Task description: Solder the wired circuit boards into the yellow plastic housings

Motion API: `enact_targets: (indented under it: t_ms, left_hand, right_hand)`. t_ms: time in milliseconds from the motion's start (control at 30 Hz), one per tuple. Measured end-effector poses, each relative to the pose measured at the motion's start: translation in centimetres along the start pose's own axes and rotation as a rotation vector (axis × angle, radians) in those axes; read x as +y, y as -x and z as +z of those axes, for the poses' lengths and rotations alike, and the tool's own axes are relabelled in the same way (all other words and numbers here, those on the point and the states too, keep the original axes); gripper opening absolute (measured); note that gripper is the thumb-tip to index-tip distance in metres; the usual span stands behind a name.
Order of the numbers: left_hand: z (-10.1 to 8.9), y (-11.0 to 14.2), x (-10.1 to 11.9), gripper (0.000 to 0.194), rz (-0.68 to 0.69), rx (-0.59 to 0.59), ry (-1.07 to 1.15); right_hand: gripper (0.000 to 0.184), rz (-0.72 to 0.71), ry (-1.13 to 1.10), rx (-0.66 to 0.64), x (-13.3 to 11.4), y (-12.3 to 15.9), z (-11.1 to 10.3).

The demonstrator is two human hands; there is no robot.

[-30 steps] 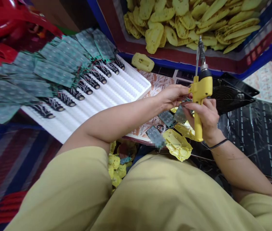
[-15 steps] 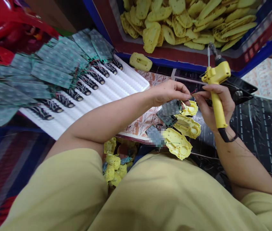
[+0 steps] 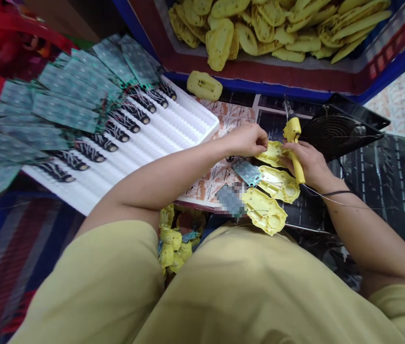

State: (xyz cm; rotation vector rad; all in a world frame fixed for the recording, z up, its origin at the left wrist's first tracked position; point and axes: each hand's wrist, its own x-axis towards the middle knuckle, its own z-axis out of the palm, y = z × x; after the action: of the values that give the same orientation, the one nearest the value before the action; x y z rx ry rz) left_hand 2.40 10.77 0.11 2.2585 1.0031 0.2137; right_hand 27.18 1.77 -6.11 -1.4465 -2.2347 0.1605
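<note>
My right hand (image 3: 308, 162) is closed around the handle of a yellow soldering gun (image 3: 293, 138), its tip pointing away from me. My left hand (image 3: 247, 139) pinches the edge of a yellow plastic shell (image 3: 272, 152) lying on the work surface, close beside the right hand. Two more yellow shells (image 3: 279, 184) (image 3: 264, 210) lie in a row toward me. A small green circuit board (image 3: 246, 171) rests next to them.
A white ridged tray (image 3: 159, 134) at left carries several green circuit boards (image 3: 66, 112) with coils. A blue crate (image 3: 331, 76) of yellow shells stands at the back. A black fan (image 3: 335, 131) sits right of my hands. One yellow shell (image 3: 204, 86) lies by the crate.
My right hand has lowered the soldering gun from raised to down at the work surface. My left hand let the green board drop and now pinches a yellow shell.
</note>
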Motion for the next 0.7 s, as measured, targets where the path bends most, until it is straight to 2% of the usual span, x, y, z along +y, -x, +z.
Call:
enact_targets:
  t_ms: [100,300,333,433,500,567,633,700]
  left_hand:
    - [1.4,-0.4,0.4,0.019,0.022,-0.002,-0.044]
    - [2.7,-0.9,0.9,0.020,0.005,-0.006,-0.092]
    - [2.8,-1.0,0.9,0.020,0.003,-0.002,-0.099]
    - [3.0,-1.5,1.0,0.019,0.015,0.016,-0.117]
    - [3.2,-1.8,1.0,0.018,0.022,0.024,-0.101]
    - [3.3,-2.0,1.0,0.016,0.010,0.025,-0.067]
    - [3.4,-2.2,1.0,0.015,-0.017,0.022,-0.050]
    - [3.4,-2.3,1.2,0.014,-0.044,0.015,-0.063]
  right_hand:
    - [0.024,-0.019,0.052,0.012,-0.2,1.2,-0.4]
    - [0.019,-0.118,0.046,0.281,-2.8,4.7,-4.0]
    - [0.024,-0.140,0.073,0.319,-3.1,5.4,-4.7]
    - [0.055,-0.167,0.252,0.495,-3.6,7.4,-6.4]
    - [0.059,-0.116,0.312,0.579,-3.6,8.7,-6.8]
    - [0.052,-0.034,0.234,0.600,-3.5,9.9,-6.6]
    - [0.054,0.046,0.108,0.553,-3.3,10.8,-5.9]
    - [0.047,0.076,0.028,0.507,-3.1,11.4,-5.2]
